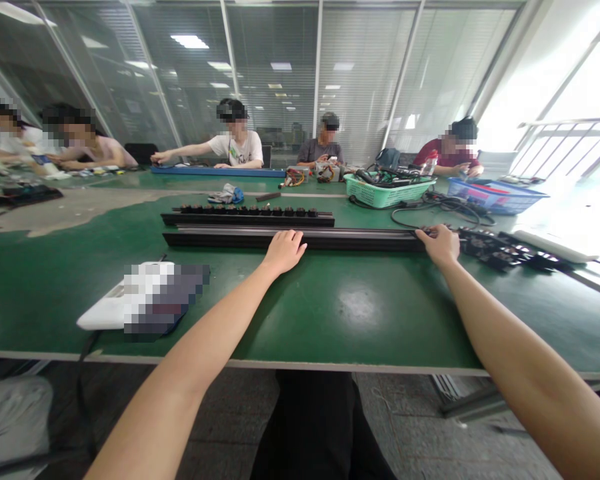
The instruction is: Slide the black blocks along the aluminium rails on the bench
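Note:
A long black metal rail with a grey channel along its top lies crosswise on the green table. My left hand is bent over its middle, fingers curled across the top. At the rail's right end, my right hand is closed, with thumb and fingers pinched together. A small dark part shows at those fingertips, too small to name. Just behind lies a shorter black rail carrying a row of several round black pieces. Beside my right hand is a heap of black lamp-like modules.
A green basket of cables stands behind, with a blue basket to its right. Loose black cables lie between. A white device rests at front left; a white bar lies at right. Several people sit across the table.

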`<state>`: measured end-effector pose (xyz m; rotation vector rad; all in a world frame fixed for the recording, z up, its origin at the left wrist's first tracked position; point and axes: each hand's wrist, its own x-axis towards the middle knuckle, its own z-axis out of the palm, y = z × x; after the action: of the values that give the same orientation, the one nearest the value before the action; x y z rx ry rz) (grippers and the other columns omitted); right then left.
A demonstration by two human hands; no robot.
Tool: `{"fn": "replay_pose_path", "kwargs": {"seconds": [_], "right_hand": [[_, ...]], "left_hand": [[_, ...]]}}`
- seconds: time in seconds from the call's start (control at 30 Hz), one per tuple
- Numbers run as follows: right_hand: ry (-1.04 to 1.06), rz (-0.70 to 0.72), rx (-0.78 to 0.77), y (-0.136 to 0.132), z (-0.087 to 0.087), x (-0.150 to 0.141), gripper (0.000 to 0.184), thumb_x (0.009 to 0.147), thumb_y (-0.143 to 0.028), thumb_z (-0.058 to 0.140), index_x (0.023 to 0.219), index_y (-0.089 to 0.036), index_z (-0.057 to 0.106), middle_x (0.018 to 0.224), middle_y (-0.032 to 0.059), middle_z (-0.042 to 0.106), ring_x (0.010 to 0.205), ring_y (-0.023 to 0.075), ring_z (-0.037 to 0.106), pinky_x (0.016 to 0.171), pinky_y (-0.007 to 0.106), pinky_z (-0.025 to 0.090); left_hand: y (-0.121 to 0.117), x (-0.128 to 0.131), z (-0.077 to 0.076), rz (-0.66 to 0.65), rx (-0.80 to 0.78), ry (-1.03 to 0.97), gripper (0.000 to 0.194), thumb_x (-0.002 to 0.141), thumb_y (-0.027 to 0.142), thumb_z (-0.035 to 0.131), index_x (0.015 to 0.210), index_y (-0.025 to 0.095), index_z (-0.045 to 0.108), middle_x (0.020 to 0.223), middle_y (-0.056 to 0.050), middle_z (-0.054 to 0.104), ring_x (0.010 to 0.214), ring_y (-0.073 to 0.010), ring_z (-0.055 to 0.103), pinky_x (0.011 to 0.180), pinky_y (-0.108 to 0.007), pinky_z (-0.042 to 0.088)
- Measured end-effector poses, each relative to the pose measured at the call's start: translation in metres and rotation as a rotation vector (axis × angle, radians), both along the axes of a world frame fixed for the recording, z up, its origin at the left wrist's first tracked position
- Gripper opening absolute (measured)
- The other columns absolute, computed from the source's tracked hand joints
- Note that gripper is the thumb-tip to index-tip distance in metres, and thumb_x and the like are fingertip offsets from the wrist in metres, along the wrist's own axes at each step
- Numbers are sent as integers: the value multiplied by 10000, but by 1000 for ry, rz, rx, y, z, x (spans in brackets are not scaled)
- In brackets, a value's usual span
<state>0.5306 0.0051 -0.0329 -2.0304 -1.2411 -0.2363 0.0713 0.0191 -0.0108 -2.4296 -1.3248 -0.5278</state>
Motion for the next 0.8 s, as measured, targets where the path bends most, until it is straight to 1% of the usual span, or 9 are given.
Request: {"fn": "replay_pose_path", "kwargs": {"seconds": [0.1,0.17,0.3,0.47,0.63,0.8], "right_hand": [[97,-36,13,-4,3,-3,388,855,-529,679,1070,-207,718,1045,128,748,1091,332,579,942,452,459],[113,-33,18,-6,5,-4,385,847,-527,696,1063,-210,726,1035,126,753,1119,338,565,954,450,453],[116,-37,8,-7,6,-6,375,847,-513,701,1059,-204,724,1024,132,754,1134,346,540,958,454,445],[107,-43,10,-5,6,-6,356,851,-508,703,1042,-207,723,1028,129,755,1119,343,547,958,461,448],[113,-55,2,-3,6,-5,366,852,-501,720,1065,-203,732,1054,128,759,1124,337,570,962,449,454],[105,-64,-23,-2,7,-6,366,868,-482,701,1088,-191,733,1091,145,750,1136,340,564,969,457,450]], "left_hand": [[-1,0,1,8,-4,10,389,1076,359,440,1363,161,613,1285,-157,685,1211,-316,633,1095,-456,454],[-1,0,2,10,-12,12,397,1076,355,439,1366,146,612,1291,-166,682,1215,-317,630,1097,-453,451],[-2,0,2,8,-11,11,400,1075,355,433,1371,153,611,1282,-165,687,1210,-319,631,1092,-463,455],[-1,0,1,5,1,9,392,1073,355,433,1366,169,614,1276,-154,688,1204,-313,635,1087,-458,459],[-2,0,2,9,-13,16,406,1079,356,427,1363,135,615,1283,-169,684,1204,-319,631,1094,-451,453],[-2,0,2,8,-12,9,404,1078,354,437,1368,134,612,1293,-169,680,1220,-317,626,1102,-446,446]]}}
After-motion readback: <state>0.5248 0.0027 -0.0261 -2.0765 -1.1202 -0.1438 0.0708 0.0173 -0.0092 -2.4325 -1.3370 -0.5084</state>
